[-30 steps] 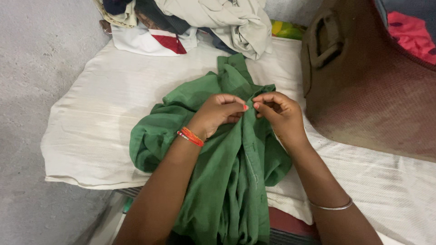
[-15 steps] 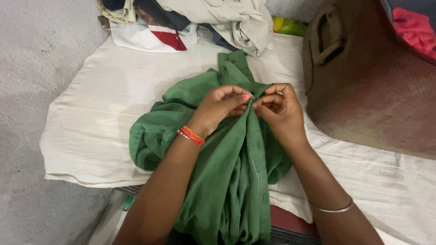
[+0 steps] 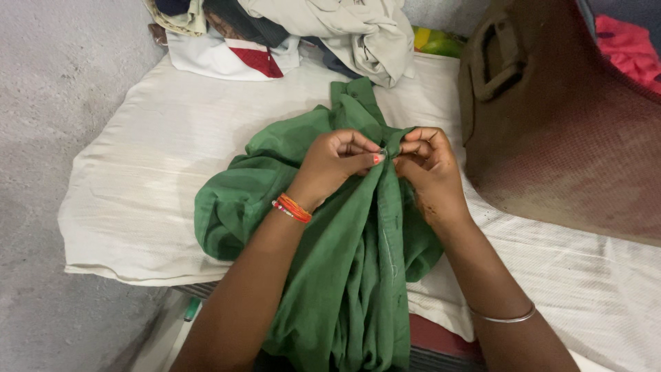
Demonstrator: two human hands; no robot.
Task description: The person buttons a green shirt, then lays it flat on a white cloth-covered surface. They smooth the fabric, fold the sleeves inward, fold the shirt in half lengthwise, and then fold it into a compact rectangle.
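Note:
A green garment lies bunched on a white cloth and drapes down toward me. My left hand, with an orange bracelet at the wrist, pinches a fold of the garment near its top edge. My right hand, with a thin silver bangle on the forearm, pinches the same spot from the other side. The fingertips of both hands meet over a small pale object at the fold; I cannot tell what it is.
A heap of mixed clothes lies at the far edge of the white cloth. A large brown tub with a handle stands at the right, with pink fabric inside. Grey concrete floor runs along the left.
Both hands have stayed on the green garment's fold, and the fingertips have drawn closer together at one spot. The garment has barely shifted.

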